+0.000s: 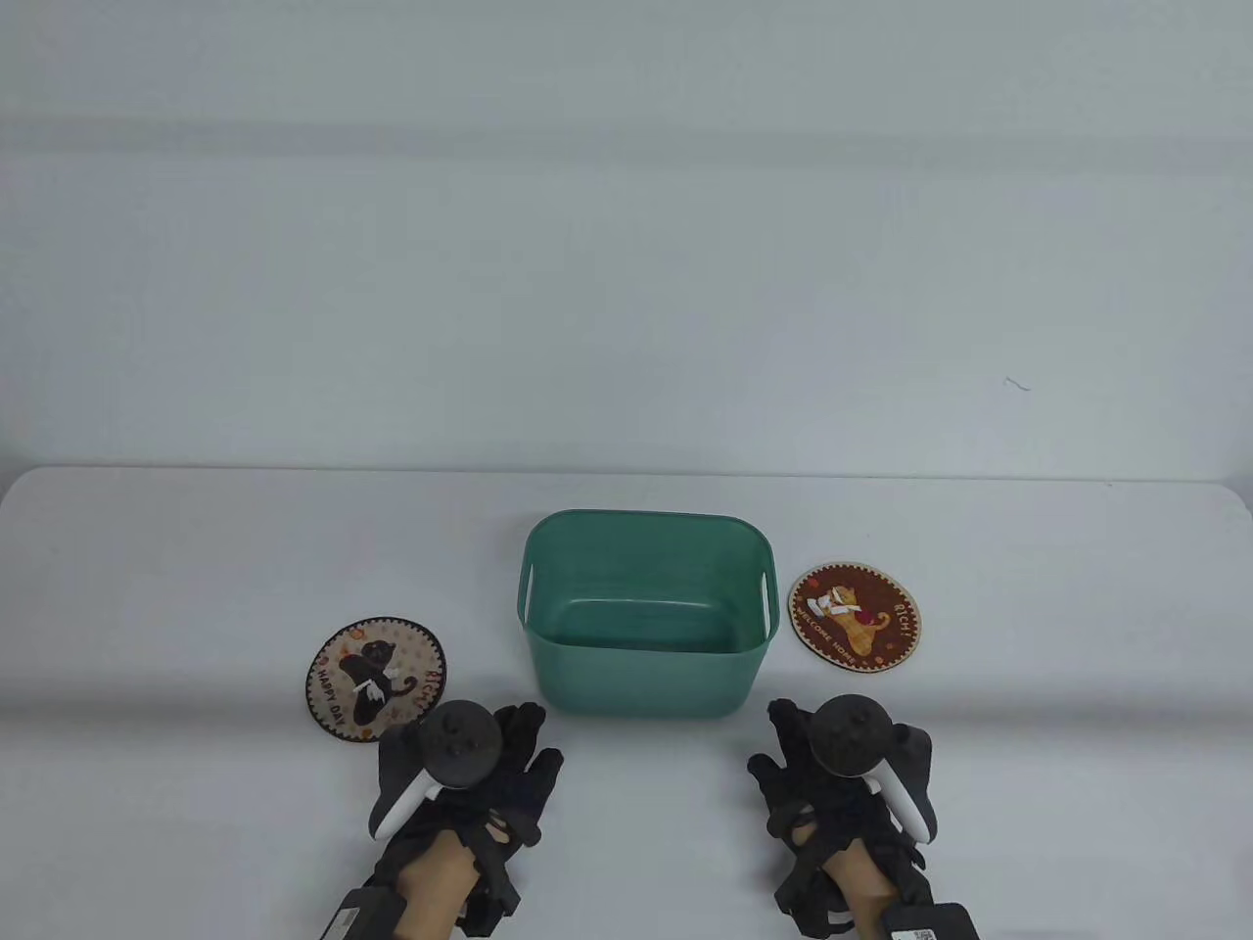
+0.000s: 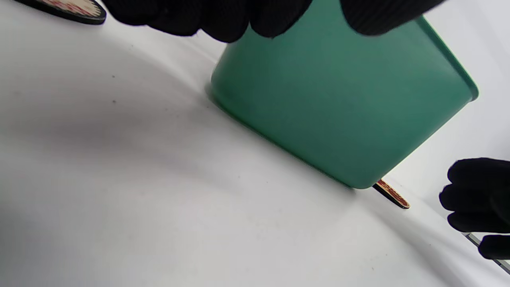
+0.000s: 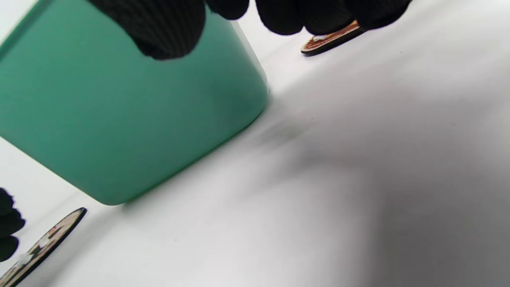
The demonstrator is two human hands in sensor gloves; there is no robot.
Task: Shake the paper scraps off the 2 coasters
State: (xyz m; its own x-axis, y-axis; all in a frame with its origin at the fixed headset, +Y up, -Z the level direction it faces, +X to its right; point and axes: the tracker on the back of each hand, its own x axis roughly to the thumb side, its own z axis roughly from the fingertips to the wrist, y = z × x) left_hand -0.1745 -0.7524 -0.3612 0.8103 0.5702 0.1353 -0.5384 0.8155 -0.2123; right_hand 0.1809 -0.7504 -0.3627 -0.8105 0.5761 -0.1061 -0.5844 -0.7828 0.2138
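A beige coaster with a black cat lies flat left of the green bin, with small white paper scraps on it. Right of the bin lies a brown coaster with an orange cat, also carrying white scraps. My left hand rests near the table's front edge, just right of the beige coaster, fingers relaxed and holding nothing. My right hand is below the brown coaster, equally relaxed and holding nothing. The left wrist view shows the bin wall and the beige coaster's edge. The right wrist view shows the brown coaster's edge.
The bin stands open-topped between the two hands, and nothing shows inside it. The white table runs wide to both sides, with its far edge just behind the bin.
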